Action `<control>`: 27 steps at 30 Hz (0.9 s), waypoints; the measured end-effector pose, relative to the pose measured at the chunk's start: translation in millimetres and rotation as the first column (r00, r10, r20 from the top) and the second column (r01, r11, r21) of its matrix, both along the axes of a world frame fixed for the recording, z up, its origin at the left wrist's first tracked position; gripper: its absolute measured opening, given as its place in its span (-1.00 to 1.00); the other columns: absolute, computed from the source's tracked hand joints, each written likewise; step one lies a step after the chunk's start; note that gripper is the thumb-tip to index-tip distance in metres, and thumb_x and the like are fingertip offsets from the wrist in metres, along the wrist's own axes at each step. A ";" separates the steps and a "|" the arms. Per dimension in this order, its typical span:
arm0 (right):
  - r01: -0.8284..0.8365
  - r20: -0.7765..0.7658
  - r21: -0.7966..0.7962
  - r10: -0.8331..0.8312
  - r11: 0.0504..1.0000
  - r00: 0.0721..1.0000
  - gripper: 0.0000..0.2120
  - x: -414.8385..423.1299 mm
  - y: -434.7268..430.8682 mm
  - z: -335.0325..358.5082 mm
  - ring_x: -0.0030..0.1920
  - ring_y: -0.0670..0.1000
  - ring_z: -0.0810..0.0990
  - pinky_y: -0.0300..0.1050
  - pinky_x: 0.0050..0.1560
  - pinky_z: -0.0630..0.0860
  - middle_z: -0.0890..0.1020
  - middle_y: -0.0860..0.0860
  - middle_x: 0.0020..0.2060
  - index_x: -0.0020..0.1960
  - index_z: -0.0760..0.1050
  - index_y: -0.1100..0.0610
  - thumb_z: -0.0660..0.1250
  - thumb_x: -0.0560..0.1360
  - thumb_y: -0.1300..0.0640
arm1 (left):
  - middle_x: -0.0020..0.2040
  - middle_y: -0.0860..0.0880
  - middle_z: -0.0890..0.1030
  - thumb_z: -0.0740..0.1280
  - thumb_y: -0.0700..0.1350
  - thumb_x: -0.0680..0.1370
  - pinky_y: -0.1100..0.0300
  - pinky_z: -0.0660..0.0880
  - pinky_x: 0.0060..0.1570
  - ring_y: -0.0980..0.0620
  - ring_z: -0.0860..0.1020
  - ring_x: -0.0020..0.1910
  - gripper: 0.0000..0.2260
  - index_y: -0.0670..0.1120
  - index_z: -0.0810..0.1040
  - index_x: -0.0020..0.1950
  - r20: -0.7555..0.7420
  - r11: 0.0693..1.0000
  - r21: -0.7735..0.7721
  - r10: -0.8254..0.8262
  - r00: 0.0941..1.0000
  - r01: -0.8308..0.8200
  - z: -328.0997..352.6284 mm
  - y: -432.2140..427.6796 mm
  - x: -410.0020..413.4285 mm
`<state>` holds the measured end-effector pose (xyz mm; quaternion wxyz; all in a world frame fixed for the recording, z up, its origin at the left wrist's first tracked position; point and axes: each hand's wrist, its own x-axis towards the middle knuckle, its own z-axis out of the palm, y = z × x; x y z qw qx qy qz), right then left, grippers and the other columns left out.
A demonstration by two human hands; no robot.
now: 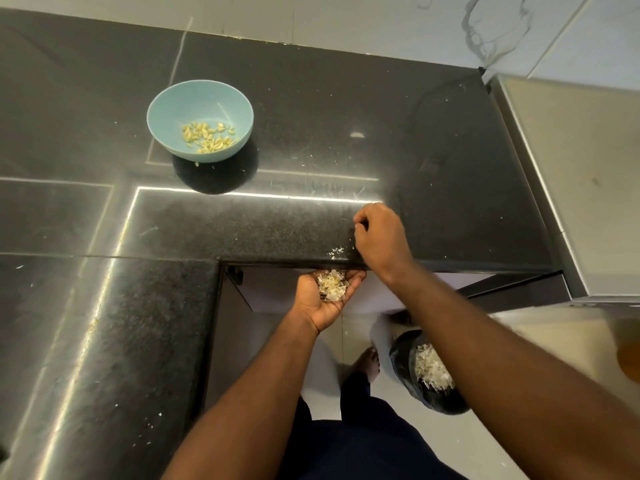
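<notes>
Left hand (pixel 323 299) was palm-up, loosely cupped just under the counter (pixel 242 230) edge, with a heap of peels (pixel 331 285) in the palm. Right hand (pixel 379 237) rested on the counter near the edge, fingers curled; whether they pinched anything could not be told. Scraps (pixel 336 251) lay just beside it, the bowl (pixel 166 109) well apart.

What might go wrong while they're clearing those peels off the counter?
The left hand, cupped under the countertop edge, already holds a heap of garlic peels; more swept over by the right hand may spill to the floor. The loose scraps by the edge could miss the palm altogether.
</notes>
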<state>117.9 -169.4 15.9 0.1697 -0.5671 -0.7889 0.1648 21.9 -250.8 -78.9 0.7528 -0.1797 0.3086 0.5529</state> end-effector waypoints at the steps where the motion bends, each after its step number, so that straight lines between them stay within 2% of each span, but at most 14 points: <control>1: -0.035 0.045 -0.010 0.035 0.999 0.998 -0.83 -5.1 -4.9 -3.8 0.09 0.11 0.53 0.00 0.12 0.50 0.60 0.14 0.01 0.04 0.61 0.27 0.26 0.55 0.34 | 0.00 -0.29 0.68 0.06 -0.09 0.67 -0.09 0.66 -0.07 -0.22 0.70 -0.08 -0.61 -0.30 0.60 0.10 -0.013 1.000 -0.005 0.007 1.000 -0.007 -0.2 -1.1 0.2; 3: -0.189 0.130 -0.021 0.190 0.982 0.973 -0.79 -15.0 -32.1 -13.0 0.20 0.12 0.47 -0.04 0.20 0.46 0.56 0.15 0.13 0.18 0.57 0.29 0.23 0.60 0.33 | 0.00 -0.21 0.68 0.07 -0.13 0.64 -0.01 0.66 -0.08 -0.15 0.69 -0.07 -0.66 -0.24 0.60 0.12 -0.041 1.000 -0.007 0.017 0.999 -0.017 -0.3 -2.0 0.6; 6: -0.340 0.101 -0.002 0.338 0.941 0.936 -0.80 -4.1 -60.7 -16.0 0.13 0.15 0.52 0.00 0.11 0.54 0.60 0.17 0.06 0.14 0.60 0.31 0.28 0.56 0.34 | -0.03 -0.15 0.66 0.17 -0.13 0.57 0.08 0.60 -0.01 -0.08 0.65 -0.04 -0.74 -0.19 0.60 0.09 -0.031 1.000 0.010 0.022 0.999 -0.021 -1.9 -2.7 1.7; 8: -0.286 0.057 0.012 0.285 0.958 0.957 -0.79 10.2 -58.1 -11.2 0.12 0.14 0.53 0.02 0.12 0.54 0.62 0.16 0.05 0.16 0.61 0.29 0.27 0.57 0.33 | -0.07 -0.19 0.68 0.13 -0.12 0.62 0.05 0.65 -0.09 -0.11 0.69 -0.12 -0.70 -0.23 0.61 0.05 -0.031 1.000 0.028 0.010 0.999 -0.009 -1.5 -2.1 0.9; 11: 0.020 0.069 0.011 -0.020 1.000 0.997 -0.70 24.6 -48.6 -11.1 0.27 0.11 0.43 -0.06 0.25 0.46 0.53 0.16 0.23 0.35 0.48 0.27 0.19 0.65 0.25 | -0.04 -0.29 0.68 0.10 -0.07 0.66 -0.07 0.64 -0.05 -0.19 0.70 -0.13 -0.61 -0.31 0.61 0.06 -0.033 1.000 0.021 0.015 0.999 -0.014 3.2 -1.5 1.9; 12: 0.052 0.106 0.014 -0.053 0.999 0.993 -0.67 20.8 -53.8 -13.8 0.29 0.09 0.39 -0.08 0.27 0.45 0.49 0.14 0.27 0.39 0.44 0.25 0.19 0.65 0.23 | -0.04 -0.28 0.68 0.10 -0.07 0.66 -0.04 0.64 -0.04 -0.18 0.70 -0.13 -0.62 -0.30 0.61 0.06 -0.038 1.000 0.023 0.014 0.999 -0.013 4.0 0.1 2.0; 15: -0.091 0.086 -0.005 0.091 0.996 0.992 -0.65 -1.1 -85.9 -20.5 0.31 0.07 0.37 -0.11 0.28 0.45 0.46 0.13 0.28 0.40 0.41 0.24 0.20 0.62 0.28 | 0.00 -0.20 0.65 0.17 -0.10 0.58 0.03 0.51 0.21 -0.12 0.62 0.01 -0.71 -0.24 0.59 0.10 -0.032 1.000 0.024 0.016 0.999 -0.015 4.3 -2.3 3.1; 16: -0.129 0.063 -0.019 0.130 0.991 0.990 -0.66 -4.5 -91.7 -19.0 0.31 0.07 0.39 -0.12 0.27 0.45 0.48 0.13 0.26 0.39 0.43 0.26 0.19 0.63 0.28 | 0.00 -0.19 0.64 0.21 -0.10 0.54 0.04 0.47 0.24 -0.12 0.60 0.04 -0.72 -0.23 0.60 0.09 -0.021 1.000 0.025 0.009 1.000 -0.008 3.5 -3.2 3.5; 18: -0.149 -0.007 -0.017 0.149 0.989 0.989 -0.69 -9.7 -85.0 -14.6 0.26 0.11 0.44 -0.07 0.26 0.47 0.53 0.15 0.20 0.35 0.49 0.29 0.19 0.64 0.27 | -0.02 -0.15 0.64 0.22 -0.11 0.54 0.04 0.53 0.14 -0.10 0.61 0.04 -0.75 -0.19 0.62 0.05 -0.025 1.000 0.021 -0.003 1.000 0.003 3.1 -3.9 2.2; 21: -0.106 0.016 0.031 0.106 0.994 0.994 -0.72 -14.4 -66.7 -17.1 0.23 0.19 0.48 0.07 0.23 0.51 0.56 0.20 0.17 0.29 0.52 0.32 0.26 0.61 0.27 | -0.02 -0.12 0.67 0.15 -0.11 0.62 0.07 0.60 0.03 -0.07 0.64 0.02 -0.72 -0.16 0.65 0.01 0.025 1.000 -0.010 0.016 1.000 -0.016 2.1 -2.6 -0.4; 24: -0.253 0.087 0.050 0.248 0.966 0.965 -0.80 -17.3 -75.6 -21.1 0.08 0.19 0.57 0.08 0.06 0.59 0.62 0.18 0.02 0.09 0.62 0.30 0.41 0.49 0.26 | -0.17 -0.11 0.67 0.08 -0.12 0.64 0.16 0.64 -0.19 -0.05 0.69 -0.18 -0.65 -0.16 0.64 -0.09 0.013 0.998 -0.051 0.032 0.999 -0.031 6.5 -6.0 0.6; 26: -0.394 0.140 0.114 0.378 0.912 0.915 -0.92 -9.1 -67.4 -12.1 -0.09 0.13 0.61 0.02 -0.09 0.59 0.64 0.13 -0.15 -0.10 0.65 0.26 0.42 0.45 0.24 | -0.22 -0.10 0.68 0.06 -0.11 0.65 0.16 0.64 -0.28 -0.04 0.69 -0.25 -0.67 -0.15 0.60 -0.06 -0.052 0.998 -0.058 0.009 0.999 -0.012 6.7 -5.2 0.0; 27: -0.400 0.150 0.134 0.381 0.907 0.912 -0.93 -5.6 -57.0 -6.5 -0.15 0.13 0.59 0.03 -0.13 0.56 0.64 0.13 -0.21 -0.15 0.64 0.26 0.40 0.47 0.26 | -0.20 -0.11 0.69 0.07 -0.10 0.65 0.14 0.65 -0.27 -0.05 0.69 -0.24 -0.68 -0.15 0.60 -0.02 -0.092 0.998 -0.064 -0.004 0.996 -0.002 8.2 -3.3 0.3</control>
